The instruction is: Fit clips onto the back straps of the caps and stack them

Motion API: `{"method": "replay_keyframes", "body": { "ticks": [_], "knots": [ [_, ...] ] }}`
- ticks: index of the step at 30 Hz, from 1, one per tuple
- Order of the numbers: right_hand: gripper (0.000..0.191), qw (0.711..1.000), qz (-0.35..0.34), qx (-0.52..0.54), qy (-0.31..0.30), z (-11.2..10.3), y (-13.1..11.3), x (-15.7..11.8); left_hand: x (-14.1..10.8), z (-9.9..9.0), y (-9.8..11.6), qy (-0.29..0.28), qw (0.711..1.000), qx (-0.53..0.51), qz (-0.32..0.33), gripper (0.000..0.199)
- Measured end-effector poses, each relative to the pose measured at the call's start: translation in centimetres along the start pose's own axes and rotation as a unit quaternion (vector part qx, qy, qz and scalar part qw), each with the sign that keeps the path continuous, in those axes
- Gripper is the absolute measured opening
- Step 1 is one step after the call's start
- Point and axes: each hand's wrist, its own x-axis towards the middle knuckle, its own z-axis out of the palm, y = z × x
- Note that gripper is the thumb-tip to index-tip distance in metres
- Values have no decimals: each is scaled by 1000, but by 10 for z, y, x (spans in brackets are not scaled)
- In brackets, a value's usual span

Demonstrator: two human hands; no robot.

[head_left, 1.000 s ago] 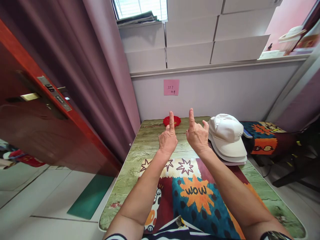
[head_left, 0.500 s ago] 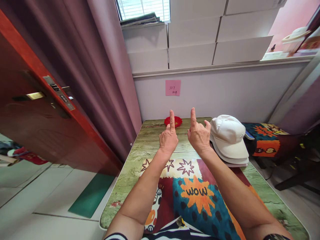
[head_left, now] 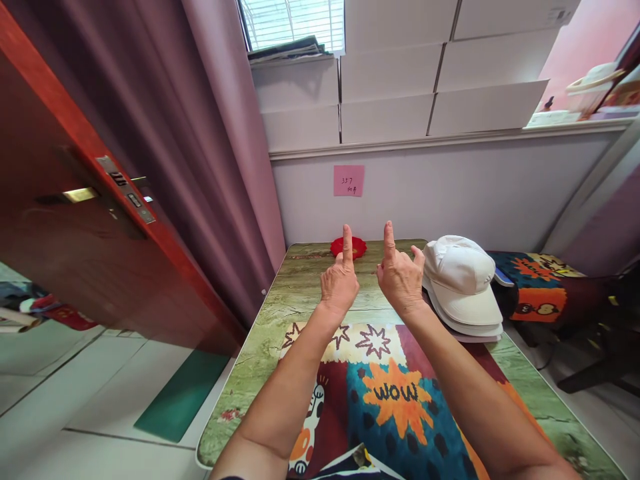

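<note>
Both my hands are raised over the far half of the table, backs toward me, and neither holds anything I can see. On my left hand (head_left: 340, 277) the index finger points straight up while the other fingers are curled. My right hand (head_left: 400, 273) also has its index finger stretched up, and another finger sticks out at its right side. A red dish with a wavy rim (head_left: 359, 248) lies behind my left index fingertip at the table's far edge. Just right of my right hand is a stack of white caps (head_left: 463, 273).
Under my forearms, a colourful cloth (head_left: 395, 393) covers part of the wood-patterned table (head_left: 260, 347). A pink note (head_left: 349, 181) is stuck to the wall. To the left are an open brown door (head_left: 100, 240) and a purple curtain (head_left: 225, 153). A cloth-covered stool (head_left: 543, 287) stands at right.
The whole view has shifted slightly, so everything appears a little lower and to the right. Both hands keep the same pointing pose.
</note>
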Motion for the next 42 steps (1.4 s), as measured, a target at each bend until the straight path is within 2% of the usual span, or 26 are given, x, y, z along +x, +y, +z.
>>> {"method": "replay_keyframes", "body": {
  "ticks": [4, 11, 20, 25, 28, 30, 33, 35, 37, 39, 42],
  "knots": [
    [91, 1000, 1, -4, 3, 2, 1, 0, 1, -1, 1, 1, 1000, 1, 4, 101],
    [88, 999, -5, -26, 19, 5, 2, -1, 0, -4, 6, -31, 999, 39, -20, 103],
    [83, 998, 3, -44, 41, 11, 4, -3, 0, 0, 5, -32, 999, 34, -20, 96],
    [83, 999, 1, -29, 19, 5, 2, -1, 1, -1, 4, -22, 1000, 13, -14, 90],
    [74, 1000, -6, -11, -19, 8, 2, -10, -5, 3, 0, -48, 999, 7, -8, 80],
    [58, 997, 4, 19, -68, 18, 4, -27, -19, 14, -8, -94, 996, -5, -2, 65],
    [32, 977, 67, 88, -182, 45, 14, -70, -58, 41, -25, -191, 981, -37, 4, 26],
    [29, 949, 135, 128, -255, 64, 23, -105, -92, 62, -41, -247, 968, -52, -5, 21],
    [33, 928, 173, 165, -286, 79, 33, -136, -124, 80, -55, -266, 961, -69, -26, 23],
    [35, 921, 189, 180, -287, 88, 40, -159, -149, 93, -67, -252, 964, -73, -33, 22],
    [32, 921, 195, 199, -272, 95, 46, -175, -166, 102, -76, -234, 969, -79, -1, 21]
  ]
}}
